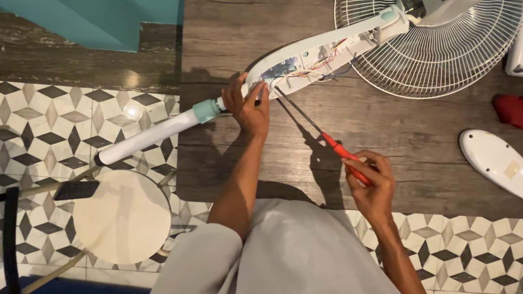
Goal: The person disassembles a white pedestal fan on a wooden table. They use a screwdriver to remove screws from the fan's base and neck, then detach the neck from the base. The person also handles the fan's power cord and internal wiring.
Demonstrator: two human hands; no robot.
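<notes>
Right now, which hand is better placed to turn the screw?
Probably the right hand: it holds the screwdriver, tip at the open fan housing. The left hand steadies the housing.

Dim warm light, soft shadows, sharp focus

Loose cover (506, 167) right of opened fan housing (319, 62)

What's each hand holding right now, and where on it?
Right hand grips the screwdriver by its red handle. Left hand steadies the opened fan housing at its lower end.
</notes>
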